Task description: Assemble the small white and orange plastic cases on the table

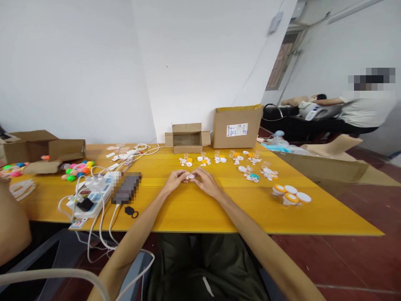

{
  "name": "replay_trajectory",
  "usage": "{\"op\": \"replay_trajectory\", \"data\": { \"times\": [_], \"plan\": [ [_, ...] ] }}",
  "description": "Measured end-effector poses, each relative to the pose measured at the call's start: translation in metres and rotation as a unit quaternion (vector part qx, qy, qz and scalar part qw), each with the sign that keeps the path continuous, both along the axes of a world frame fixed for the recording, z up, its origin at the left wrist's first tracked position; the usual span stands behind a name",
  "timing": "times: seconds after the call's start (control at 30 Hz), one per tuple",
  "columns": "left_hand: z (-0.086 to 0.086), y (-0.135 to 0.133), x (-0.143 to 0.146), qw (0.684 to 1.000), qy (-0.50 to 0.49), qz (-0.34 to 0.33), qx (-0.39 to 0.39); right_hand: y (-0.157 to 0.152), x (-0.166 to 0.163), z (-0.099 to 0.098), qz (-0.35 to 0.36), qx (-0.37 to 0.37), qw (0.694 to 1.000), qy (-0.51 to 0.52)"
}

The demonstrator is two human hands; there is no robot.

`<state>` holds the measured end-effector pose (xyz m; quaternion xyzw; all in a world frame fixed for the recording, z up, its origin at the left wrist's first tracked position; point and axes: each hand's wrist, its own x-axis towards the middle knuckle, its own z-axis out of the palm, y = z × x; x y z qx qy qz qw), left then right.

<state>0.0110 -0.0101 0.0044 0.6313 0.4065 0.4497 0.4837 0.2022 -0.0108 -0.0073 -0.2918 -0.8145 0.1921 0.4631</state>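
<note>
Yellow table [191, 215]: lidded jars [291, 197] stand together toward the right edge, presumably to save space. Inward from the near edge, left hand [177, 178] and right hand [203, 180] pinch a small white piece [190, 177] between fingertips, apparently to steady it.

Looks like a small assembly workshop here! Part piles [189, 164] dot the yellow table [219, 217], cardboard boxes [237, 119] lining its back.

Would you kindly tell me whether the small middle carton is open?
Open: the small carton has its flaps spread and its inside showing.
</note>
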Motion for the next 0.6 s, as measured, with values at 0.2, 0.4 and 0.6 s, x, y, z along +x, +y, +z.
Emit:
{"op": "replay_trajectory", "data": {
  "times": [0.2,0.4,0.6],
  "plan": [
    [0.0002,-0.0024,0.0,1.0,-0.005,0.001,0.007,-0.0015,-0.0004,0.0023,-0.006,-0.022,1.0,0.001],
    [-0.0023,-0.0022,-0.0009,1.0,-0.011,-0.007,0.003,-0.0016,-0.0029,-0.0001,-0.032,-0.059,0.998,0.001],
    [-0.0045,-0.0001,-0.0018,0.999,-0.03,-0.014,-0.001,0.0024,-0.0022,-0.0007,-0.035,-0.106,0.994,-0.006]
  ]
}}
